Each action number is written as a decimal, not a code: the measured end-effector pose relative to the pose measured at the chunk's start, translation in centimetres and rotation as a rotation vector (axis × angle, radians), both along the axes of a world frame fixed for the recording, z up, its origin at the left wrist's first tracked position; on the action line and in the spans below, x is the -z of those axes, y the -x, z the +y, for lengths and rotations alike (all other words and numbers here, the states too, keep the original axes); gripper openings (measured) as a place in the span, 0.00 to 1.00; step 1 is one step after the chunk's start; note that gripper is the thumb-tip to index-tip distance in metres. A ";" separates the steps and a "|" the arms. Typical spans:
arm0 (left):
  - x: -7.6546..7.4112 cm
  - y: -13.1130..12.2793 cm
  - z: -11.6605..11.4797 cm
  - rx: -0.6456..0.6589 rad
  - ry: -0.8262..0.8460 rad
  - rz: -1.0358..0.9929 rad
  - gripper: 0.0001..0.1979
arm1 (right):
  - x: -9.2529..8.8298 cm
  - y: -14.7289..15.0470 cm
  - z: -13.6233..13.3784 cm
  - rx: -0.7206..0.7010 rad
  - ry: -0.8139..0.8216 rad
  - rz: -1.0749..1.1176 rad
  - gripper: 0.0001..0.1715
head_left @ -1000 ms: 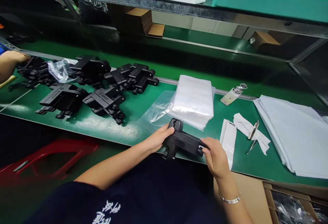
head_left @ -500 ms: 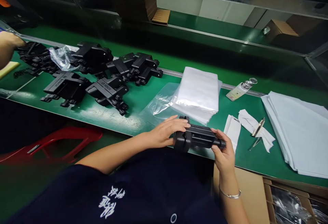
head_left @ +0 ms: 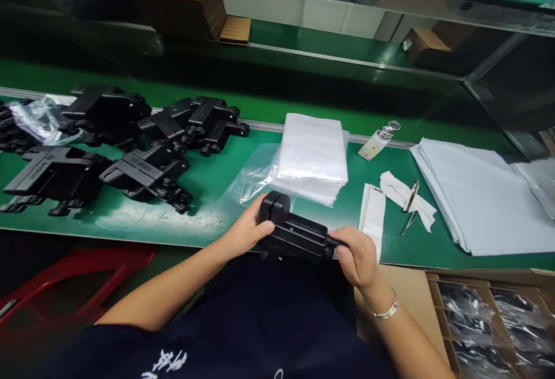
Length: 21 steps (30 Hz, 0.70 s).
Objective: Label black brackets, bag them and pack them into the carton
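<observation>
Near the bench's front edge I hold a black clamp-like plastic device (head_left: 301, 235) in both hands. My left hand (head_left: 248, 230) is closed around its rounded left end, thumb along the side facing me. My right hand (head_left: 359, 254) grips the narrow part at its right end, with fingers and thumb closed on it. Just beyond the device lies a stack of white plastic bags (head_left: 311, 150). Several black devices of similar look, such as the one marked BOSCH (head_left: 145, 169), rest on the left of the green bench (head_left: 225, 185).
A small bottle (head_left: 377, 143) stands behind a white paper packet (head_left: 372, 217) and tweezers (head_left: 411, 197). White sheets (head_left: 485, 194) lie at right. Below the bench edge is a divided carton (head_left: 437, 309) of bagged parts; a red chair (head_left: 82, 278) is at lower left.
The device has been turned over in my hands, and both hands have shifted their grip on it. My view has swung right, taking another person's hand at far left out of sight.
</observation>
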<state>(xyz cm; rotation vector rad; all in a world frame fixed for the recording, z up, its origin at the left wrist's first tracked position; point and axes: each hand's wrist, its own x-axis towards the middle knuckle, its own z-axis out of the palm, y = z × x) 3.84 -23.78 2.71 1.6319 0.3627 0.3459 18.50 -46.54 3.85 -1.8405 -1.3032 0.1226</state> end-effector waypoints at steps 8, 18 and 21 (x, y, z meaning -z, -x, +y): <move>0.0 1.9 0.9 0.054 -0.448 -0.079 0.31 | -1.0 -0.7 2.1 0.025 0.158 0.955 0.24; 1.4 -1.1 -0.4 -0.214 -0.010 0.018 0.34 | 1.5 0.2 3.7 0.246 -0.093 0.718 0.16; 1.8 -1.5 -0.4 -0.196 0.122 0.027 0.33 | 2.0 0.0 4.1 0.216 -0.149 0.814 0.18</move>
